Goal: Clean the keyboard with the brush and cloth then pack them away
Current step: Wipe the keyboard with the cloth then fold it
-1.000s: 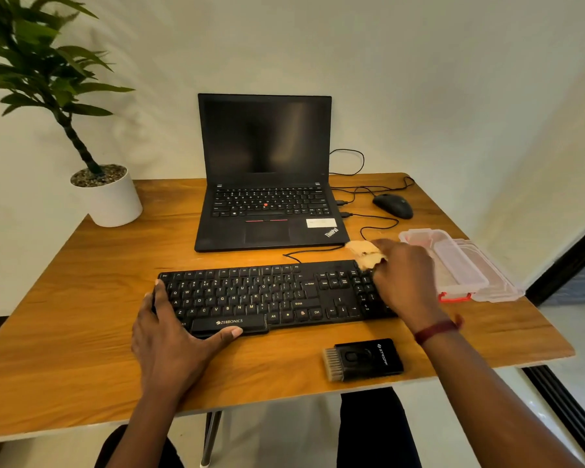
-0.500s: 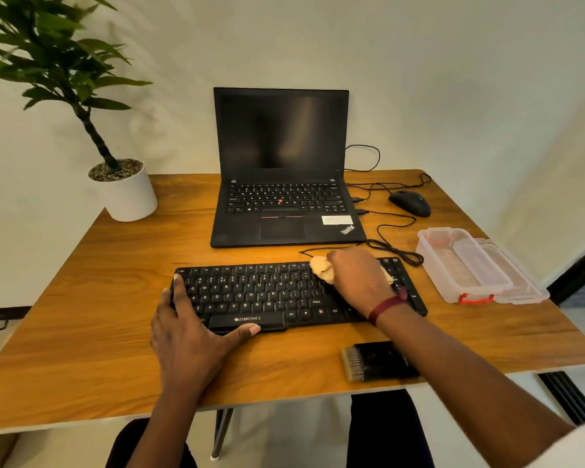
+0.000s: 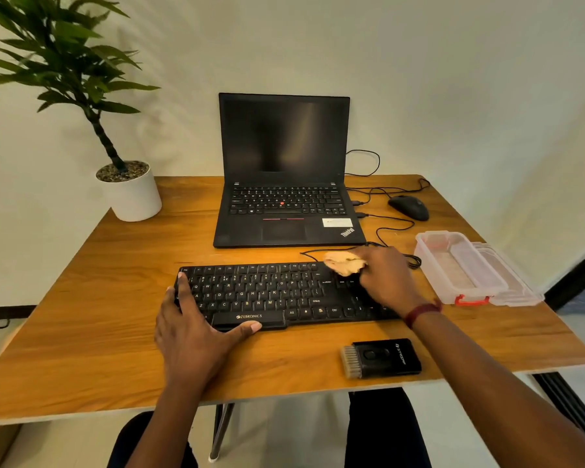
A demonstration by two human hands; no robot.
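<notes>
A black keyboard (image 3: pixel 267 293) lies across the middle of the wooden table (image 3: pixel 81 315). My left hand (image 3: pixel 196 327) rests on its left end, thumb along the front edge, fingers flat on the keys. My right hand (image 3: pixel 385 278) grips a crumpled tan cloth (image 3: pixel 343 262) and holds it against the keyboard's upper right part, hiding the number pad. The black brush (image 3: pixel 380 358), bristles pointing left, lies on the table in front of the keyboard's right end. A clear plastic box (image 3: pixel 460 268) with a red clasp stands open to the right, its lid (image 3: pixel 510 282) beside it.
An open black laptop (image 3: pixel 286 184) stands behind the keyboard. A black mouse (image 3: pixel 408 207) and loose cables (image 3: pixel 382 228) lie at the back right. A potted plant in a white pot (image 3: pixel 132 194) stands on the back left corner.
My right hand swept the cloth leftward toward the middle of the keyboard, then back right to the upper right part. My left hand has stayed on the left end.
</notes>
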